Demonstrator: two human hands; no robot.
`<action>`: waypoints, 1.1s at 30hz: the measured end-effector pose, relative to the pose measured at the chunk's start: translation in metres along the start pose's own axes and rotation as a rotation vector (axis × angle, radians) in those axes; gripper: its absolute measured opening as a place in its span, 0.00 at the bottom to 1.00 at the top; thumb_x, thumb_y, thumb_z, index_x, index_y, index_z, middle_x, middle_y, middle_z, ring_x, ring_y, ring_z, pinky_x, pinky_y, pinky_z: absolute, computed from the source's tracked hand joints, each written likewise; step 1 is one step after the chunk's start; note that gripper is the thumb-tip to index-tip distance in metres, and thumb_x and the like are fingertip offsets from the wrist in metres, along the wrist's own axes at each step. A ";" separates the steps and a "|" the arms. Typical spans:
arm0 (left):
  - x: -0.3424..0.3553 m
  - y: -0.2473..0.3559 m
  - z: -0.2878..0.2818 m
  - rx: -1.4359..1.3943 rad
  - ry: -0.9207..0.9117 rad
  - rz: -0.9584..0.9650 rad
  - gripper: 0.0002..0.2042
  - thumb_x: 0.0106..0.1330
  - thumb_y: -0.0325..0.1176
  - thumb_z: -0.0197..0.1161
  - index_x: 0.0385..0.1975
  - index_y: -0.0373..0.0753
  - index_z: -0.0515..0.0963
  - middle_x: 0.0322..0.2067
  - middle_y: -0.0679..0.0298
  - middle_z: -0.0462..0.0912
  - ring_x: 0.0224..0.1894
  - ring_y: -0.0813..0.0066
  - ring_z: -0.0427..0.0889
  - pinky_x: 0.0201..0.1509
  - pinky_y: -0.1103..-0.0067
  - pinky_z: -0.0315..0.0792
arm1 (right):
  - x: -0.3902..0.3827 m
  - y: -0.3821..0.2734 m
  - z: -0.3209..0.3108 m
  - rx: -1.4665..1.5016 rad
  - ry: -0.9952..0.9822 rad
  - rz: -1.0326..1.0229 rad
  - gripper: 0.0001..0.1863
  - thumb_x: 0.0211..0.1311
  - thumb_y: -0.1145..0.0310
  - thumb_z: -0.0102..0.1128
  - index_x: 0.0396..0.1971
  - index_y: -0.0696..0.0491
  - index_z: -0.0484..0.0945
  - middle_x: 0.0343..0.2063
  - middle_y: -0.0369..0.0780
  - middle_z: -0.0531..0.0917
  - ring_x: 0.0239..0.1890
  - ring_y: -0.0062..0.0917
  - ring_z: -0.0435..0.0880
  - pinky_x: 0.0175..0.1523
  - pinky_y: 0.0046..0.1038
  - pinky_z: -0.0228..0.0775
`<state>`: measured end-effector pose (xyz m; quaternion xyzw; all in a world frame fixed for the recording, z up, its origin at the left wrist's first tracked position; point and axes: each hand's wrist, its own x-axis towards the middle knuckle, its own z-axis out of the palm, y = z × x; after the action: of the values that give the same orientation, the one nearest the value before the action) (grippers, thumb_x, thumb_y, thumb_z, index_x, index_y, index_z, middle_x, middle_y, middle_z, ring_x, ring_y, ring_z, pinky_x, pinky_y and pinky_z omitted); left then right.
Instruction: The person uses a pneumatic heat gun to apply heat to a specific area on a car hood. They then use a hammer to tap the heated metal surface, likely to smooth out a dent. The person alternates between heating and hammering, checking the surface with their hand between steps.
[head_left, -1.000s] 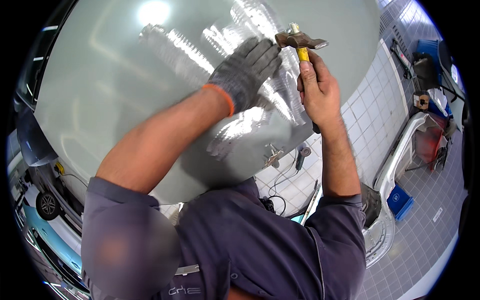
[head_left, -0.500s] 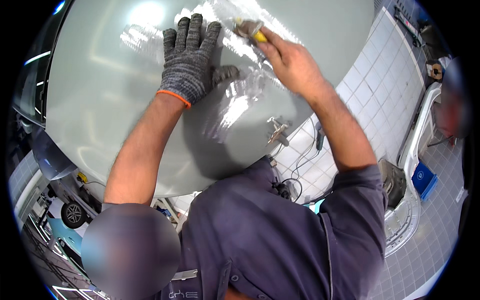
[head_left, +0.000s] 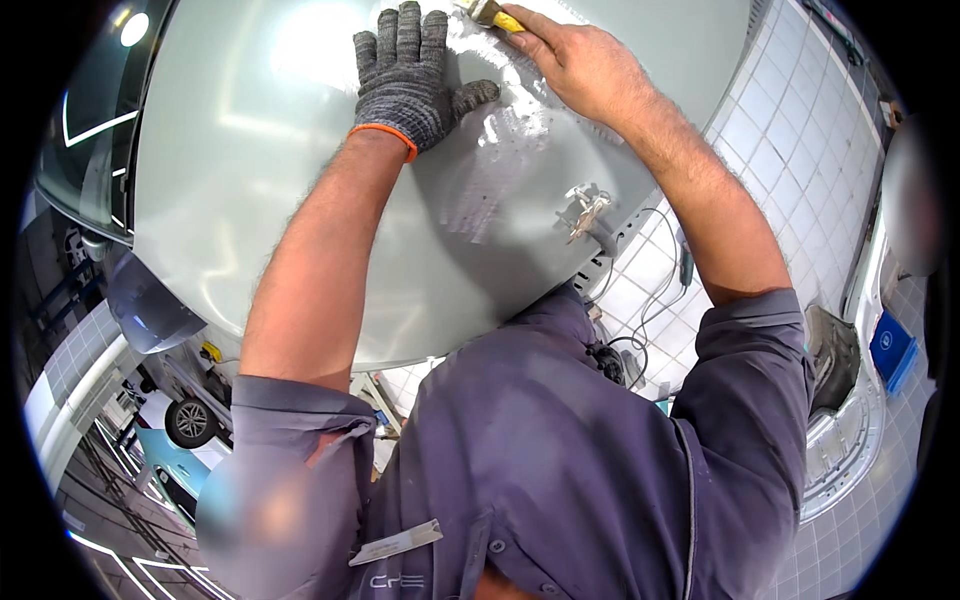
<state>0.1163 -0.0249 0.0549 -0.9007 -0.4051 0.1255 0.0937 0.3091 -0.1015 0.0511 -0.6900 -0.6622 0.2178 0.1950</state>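
Observation:
A large grey-green car body panel (head_left: 290,300), probably a hood, spreads out in front of me, with bright bare-metal patches (head_left: 520,115) toward its far middle. My left hand (head_left: 408,85) lies flat on it, fingers outstretched, in a grey knitted glove with an orange cuff. To its right, my bare right hand (head_left: 590,65) grips a yellow-handled tool (head_left: 503,20) against the scraped metal. The tool's head runs toward the top of the picture, so I cannot make out its exact kind. A metal clamp (head_left: 588,212) is fixed near the panel's right edge.
Cables (head_left: 650,310) hang below the clamp to the white-tiled floor (head_left: 770,150). A curved silver body part (head_left: 850,460) and a blue box (head_left: 892,350) stand at right. The car's dark windscreen (head_left: 90,130) borders the panel at left. A wheel (head_left: 191,423) shows at lower left.
The view has shifted, so the panel and clamp sit further right. My right hand with the tool is further up in the picture. My left hand stays flat, its thumb now spread out.

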 end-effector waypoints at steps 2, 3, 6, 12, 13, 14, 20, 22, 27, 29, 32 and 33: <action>0.006 -0.002 0.000 0.073 -0.036 0.009 0.52 0.62 0.75 0.54 0.76 0.39 0.51 0.75 0.47 0.50 0.78 0.47 0.44 0.75 0.50 0.46 | 0.001 0.003 0.005 0.029 0.065 -0.028 0.22 0.78 0.50 0.44 0.65 0.40 0.72 0.28 0.43 0.87 0.33 0.41 0.87 0.42 0.43 0.80; 0.005 -0.009 0.014 0.038 -0.006 0.008 0.52 0.62 0.74 0.54 0.76 0.40 0.51 0.75 0.47 0.50 0.79 0.48 0.43 0.75 0.51 0.47 | 0.005 0.005 0.008 0.023 0.063 -0.035 0.22 0.78 0.50 0.44 0.65 0.41 0.72 0.27 0.43 0.87 0.33 0.41 0.87 0.42 0.43 0.80; 0.001 -0.010 0.018 -0.032 0.050 -0.007 0.52 0.62 0.74 0.55 0.76 0.40 0.51 0.76 0.49 0.48 0.79 0.50 0.41 0.76 0.53 0.45 | 0.012 0.012 0.013 0.046 0.071 -0.033 0.22 0.78 0.51 0.43 0.64 0.41 0.72 0.26 0.44 0.86 0.33 0.41 0.87 0.41 0.44 0.80; 0.001 -0.011 0.016 -0.030 0.029 -0.009 0.50 0.63 0.71 0.57 0.76 0.41 0.53 0.76 0.51 0.50 0.79 0.50 0.41 0.76 0.54 0.45 | 0.022 0.003 -0.009 -0.067 -0.110 0.086 0.25 0.77 0.46 0.44 0.67 0.38 0.70 0.27 0.46 0.85 0.36 0.43 0.87 0.44 0.43 0.80; 0.003 -0.011 0.014 -0.040 0.022 -0.005 0.49 0.63 0.71 0.57 0.76 0.42 0.53 0.76 0.51 0.50 0.79 0.50 0.42 0.76 0.54 0.46 | 0.015 0.012 0.002 -0.031 0.090 -0.049 0.25 0.77 0.46 0.45 0.68 0.38 0.70 0.25 0.45 0.85 0.35 0.44 0.87 0.45 0.44 0.80; 0.006 -0.012 0.013 -0.050 0.015 -0.003 0.48 0.63 0.70 0.57 0.76 0.43 0.54 0.76 0.51 0.50 0.79 0.50 0.42 0.76 0.54 0.46 | 0.007 0.020 0.009 0.004 0.071 -0.044 0.24 0.78 0.47 0.44 0.67 0.39 0.70 0.27 0.46 0.85 0.36 0.44 0.87 0.45 0.44 0.79; 0.002 -0.010 -0.008 -0.038 -0.074 0.010 0.41 0.65 0.65 0.60 0.76 0.58 0.56 0.76 0.50 0.51 0.79 0.50 0.45 0.75 0.50 0.49 | -0.030 0.016 0.000 0.106 0.026 0.049 0.25 0.77 0.49 0.44 0.68 0.42 0.69 0.34 0.49 0.86 0.40 0.45 0.86 0.49 0.44 0.77; 0.001 -0.009 -0.015 -0.043 -0.106 0.003 0.42 0.64 0.65 0.60 0.76 0.61 0.55 0.76 0.50 0.51 0.79 0.49 0.45 0.75 0.50 0.49 | -0.038 0.022 0.007 0.060 -0.050 0.105 0.26 0.78 0.50 0.43 0.68 0.44 0.69 0.36 0.50 0.86 0.42 0.44 0.86 0.51 0.44 0.77; -0.003 -0.011 -0.029 -0.036 -0.180 0.002 0.40 0.67 0.66 0.57 0.77 0.63 0.53 0.77 0.51 0.50 0.79 0.50 0.45 0.73 0.48 0.51 | -0.052 0.035 0.011 0.071 -0.012 0.125 0.26 0.78 0.51 0.44 0.69 0.45 0.68 0.39 0.50 0.87 0.45 0.43 0.86 0.54 0.42 0.78; -0.007 -0.012 -0.031 -0.048 -0.206 -0.005 0.40 0.67 0.66 0.56 0.77 0.63 0.53 0.77 0.51 0.50 0.79 0.51 0.45 0.73 0.49 0.51 | -0.055 0.034 0.007 0.089 -0.085 0.216 0.27 0.78 0.50 0.44 0.69 0.48 0.68 0.42 0.50 0.87 0.49 0.43 0.86 0.57 0.41 0.77; -0.006 -0.013 -0.036 -0.075 -0.201 -0.012 0.39 0.68 0.65 0.56 0.77 0.63 0.53 0.77 0.52 0.50 0.79 0.52 0.45 0.73 0.49 0.51 | -0.061 0.033 0.000 0.156 0.003 0.249 0.27 0.78 0.51 0.45 0.68 0.51 0.69 0.45 0.50 0.87 0.51 0.43 0.86 0.59 0.40 0.77; -0.002 -0.012 -0.039 -0.090 -0.191 -0.009 0.39 0.68 0.65 0.56 0.77 0.63 0.53 0.77 0.52 0.50 0.79 0.52 0.46 0.73 0.50 0.51 | -0.067 0.045 0.009 0.100 0.014 0.229 0.27 0.77 0.52 0.47 0.66 0.54 0.71 0.46 0.51 0.87 0.51 0.45 0.86 0.58 0.40 0.77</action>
<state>0.1183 -0.0214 0.0960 -0.8861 -0.4215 0.1923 0.0147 0.3390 -0.1709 0.0213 -0.7520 -0.5659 0.2665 0.2079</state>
